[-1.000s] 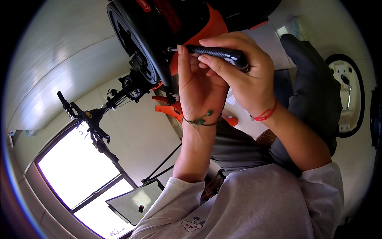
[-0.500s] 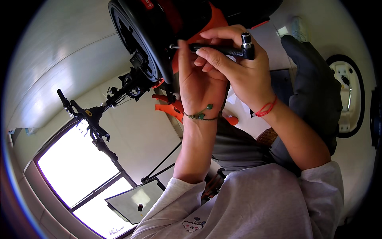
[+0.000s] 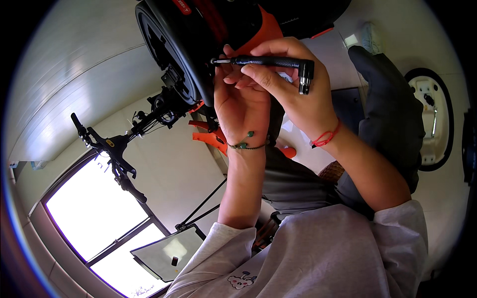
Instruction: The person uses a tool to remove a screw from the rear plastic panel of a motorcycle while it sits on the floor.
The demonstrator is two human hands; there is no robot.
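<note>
"Where's the black driver?"
"Just beside the round black housing; the right hand pinches the driver's textured middle (likely light, stiff, hardly slippery). Best held there."
"Left hand?"
"Half-curled by the housing; I can't tell if it grips."

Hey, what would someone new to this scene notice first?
Probably the glaring white window at lower left. Next, at upper centre, the right hand holds a black tool with a bent end, with the left hand just below it in the picture. The orange-and-black body above the hands also stands out, as do the black handlebars at the left.
</note>
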